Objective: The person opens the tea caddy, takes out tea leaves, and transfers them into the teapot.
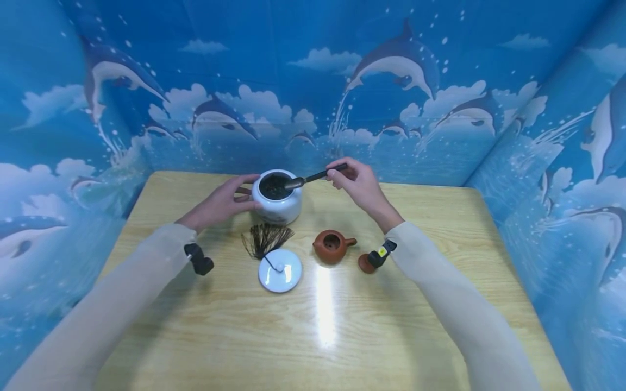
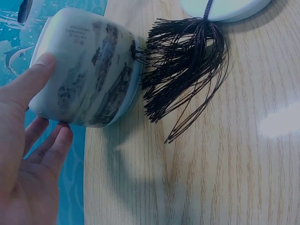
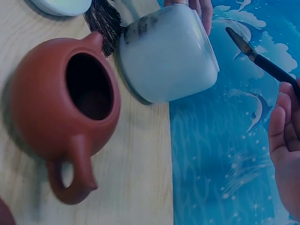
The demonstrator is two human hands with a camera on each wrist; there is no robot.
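A white lidded-style jar (image 1: pixel 279 210) stands near the table's back edge, with dark loose leaves (image 1: pixel 274 186) inside. My left hand (image 1: pixel 226 200) holds its left side, thumb and fingers spread around the wall. In the left wrist view, the jar (image 2: pixel 89 70) shows a printed landscape. My right hand (image 1: pixel 361 185) pinches the dark handle of a tea scoop (image 1: pixel 319 175); its head is over the right side of the jar's mouth. In the right wrist view the scoop (image 3: pixel 269 68) appears above the rim, apart from it. Whether its head bears leaves cannot be told.
A reddish-brown clay teapot (image 1: pixel 329 255) sits uncovered in front of the jar, handle to the right. Its small lid (image 1: pixel 364 265) lies beside it, partly behind the wrist camera. The white jar lid (image 1: pixel 288 283) with a dark tassel (image 1: pixel 268 238) lies to the left.
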